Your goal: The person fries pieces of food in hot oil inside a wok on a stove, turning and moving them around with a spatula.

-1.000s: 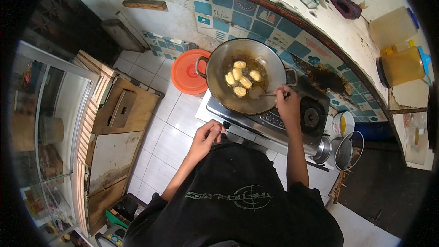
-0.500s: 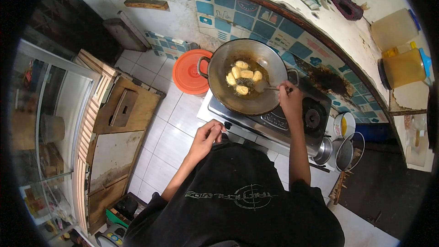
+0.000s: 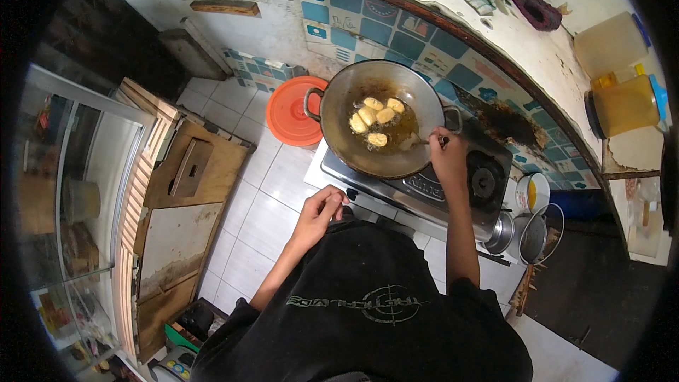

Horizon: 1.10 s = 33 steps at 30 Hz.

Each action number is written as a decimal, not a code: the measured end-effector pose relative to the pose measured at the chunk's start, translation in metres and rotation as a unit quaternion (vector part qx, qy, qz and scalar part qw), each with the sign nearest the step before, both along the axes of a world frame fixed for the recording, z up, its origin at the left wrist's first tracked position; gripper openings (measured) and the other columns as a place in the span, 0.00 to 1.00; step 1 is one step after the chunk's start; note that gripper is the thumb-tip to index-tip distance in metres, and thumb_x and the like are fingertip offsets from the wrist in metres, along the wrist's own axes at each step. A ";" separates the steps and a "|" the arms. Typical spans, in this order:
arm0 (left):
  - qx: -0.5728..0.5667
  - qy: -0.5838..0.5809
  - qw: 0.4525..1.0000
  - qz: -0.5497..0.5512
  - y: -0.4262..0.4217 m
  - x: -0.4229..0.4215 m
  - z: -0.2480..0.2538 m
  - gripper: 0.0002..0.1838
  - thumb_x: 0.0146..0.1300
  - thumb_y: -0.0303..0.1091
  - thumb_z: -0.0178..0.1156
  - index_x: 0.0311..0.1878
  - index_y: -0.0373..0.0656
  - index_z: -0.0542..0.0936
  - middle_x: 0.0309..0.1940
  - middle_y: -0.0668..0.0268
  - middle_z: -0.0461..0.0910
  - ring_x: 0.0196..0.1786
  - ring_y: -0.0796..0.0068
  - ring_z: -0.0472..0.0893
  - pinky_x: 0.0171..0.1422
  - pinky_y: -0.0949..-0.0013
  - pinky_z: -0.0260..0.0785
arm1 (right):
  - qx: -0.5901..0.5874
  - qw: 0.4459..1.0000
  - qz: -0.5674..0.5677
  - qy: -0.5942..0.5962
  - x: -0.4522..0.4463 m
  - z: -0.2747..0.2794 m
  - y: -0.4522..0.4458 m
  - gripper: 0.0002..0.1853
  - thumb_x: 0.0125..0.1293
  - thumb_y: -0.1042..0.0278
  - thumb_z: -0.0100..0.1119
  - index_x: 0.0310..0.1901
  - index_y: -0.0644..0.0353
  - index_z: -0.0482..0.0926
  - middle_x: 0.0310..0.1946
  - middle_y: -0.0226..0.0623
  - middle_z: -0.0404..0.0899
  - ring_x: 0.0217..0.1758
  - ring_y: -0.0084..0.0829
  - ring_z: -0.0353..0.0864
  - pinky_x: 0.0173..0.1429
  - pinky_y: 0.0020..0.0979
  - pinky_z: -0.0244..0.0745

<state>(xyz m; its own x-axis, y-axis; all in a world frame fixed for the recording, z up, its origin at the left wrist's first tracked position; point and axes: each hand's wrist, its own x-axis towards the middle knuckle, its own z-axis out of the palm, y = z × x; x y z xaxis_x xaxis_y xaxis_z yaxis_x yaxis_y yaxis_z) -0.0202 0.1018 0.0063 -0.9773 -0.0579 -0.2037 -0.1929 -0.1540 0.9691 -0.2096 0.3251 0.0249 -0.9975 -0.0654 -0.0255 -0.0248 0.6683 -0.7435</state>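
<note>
Your right hand (image 3: 450,154): right of the frame's centre, clamped on the handle of a spatula (image 3: 417,143), whose head dips into the oil (image 3: 404,126).
Your left hand (image 3: 322,211): just below the middle of the frame, fingers curled together, near the front of the stove (image 3: 484,216); you cannot tell whether it touches.
Golden pieces (image 3: 367,115): six, upper middle of the frame, five grouped and one lower.
Wok (image 3: 341,148): on your stove, around the pieces.
Orange lid (image 3: 288,114): left of your wok.
</note>
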 end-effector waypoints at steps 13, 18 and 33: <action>-0.011 0.007 1.000 -0.001 -0.001 0.001 0.001 0.14 0.74 0.38 0.46 0.38 0.38 0.76 0.20 0.74 0.68 0.27 0.86 0.67 0.33 0.79 0.58 | 0.002 0.998 -0.013 0.058 0.000 -0.002 0.002 0.13 0.65 0.64 0.52 0.34 0.67 0.79 0.26 0.55 0.79 0.27 0.48 0.78 0.36 0.37 0.71; -0.012 0.007 1.000 -0.001 -0.001 0.001 -0.001 0.14 0.74 0.37 0.46 0.38 0.38 0.76 0.20 0.74 0.68 0.26 0.86 0.67 0.33 0.79 0.58 | -0.165 0.983 -0.048 -0.060 0.006 0.005 -0.001 0.13 0.65 0.65 0.52 0.35 0.67 0.79 0.29 0.55 0.80 0.29 0.46 0.80 0.37 0.37 0.71; -0.016 0.015 1.000 -0.005 -0.001 0.003 -0.001 0.15 0.74 0.38 0.45 0.38 0.38 0.76 0.20 0.74 0.68 0.26 0.86 0.66 0.33 0.79 0.57 | -0.116 0.992 -0.030 0.031 0.004 -0.014 0.005 0.13 0.66 0.64 0.51 0.37 0.67 0.78 0.24 0.53 0.77 0.26 0.41 0.78 0.37 0.36 0.72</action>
<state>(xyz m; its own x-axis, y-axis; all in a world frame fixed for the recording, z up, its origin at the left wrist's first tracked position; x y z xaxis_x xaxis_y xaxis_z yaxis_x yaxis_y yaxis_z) -0.0171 0.1009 0.0055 -0.9833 -0.0549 -0.1733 -0.1658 -0.1204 0.9788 -0.2053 0.3299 0.0110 -0.9990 -0.0032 0.0439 -0.0401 0.4808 -0.8759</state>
